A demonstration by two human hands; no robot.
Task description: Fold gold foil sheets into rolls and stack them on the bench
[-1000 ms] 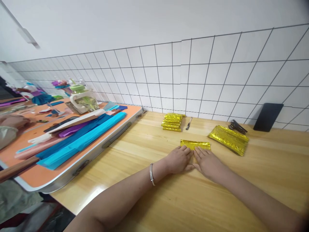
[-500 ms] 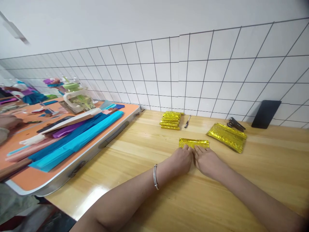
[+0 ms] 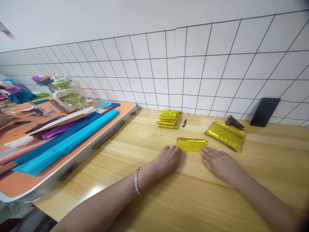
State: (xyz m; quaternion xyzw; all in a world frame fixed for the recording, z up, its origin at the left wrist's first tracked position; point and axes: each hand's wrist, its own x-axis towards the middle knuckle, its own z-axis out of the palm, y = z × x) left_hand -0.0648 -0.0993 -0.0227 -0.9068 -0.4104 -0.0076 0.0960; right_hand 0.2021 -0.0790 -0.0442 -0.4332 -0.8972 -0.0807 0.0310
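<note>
The light is bright and even, with soft, faint shadows on the wooden tabletop (image 3: pixel 154 201). Small glints break up the gold foil strip (image 3: pixel 191 144), the landmark here; a whitish glare patch lies well to its lower left. The foil looks fairly crisp, while the far left of it smears into blur. Far above and right of it, the tiled wall (image 3: pixel 224 67) stretches and slants, and the frame corner darkens.
</note>
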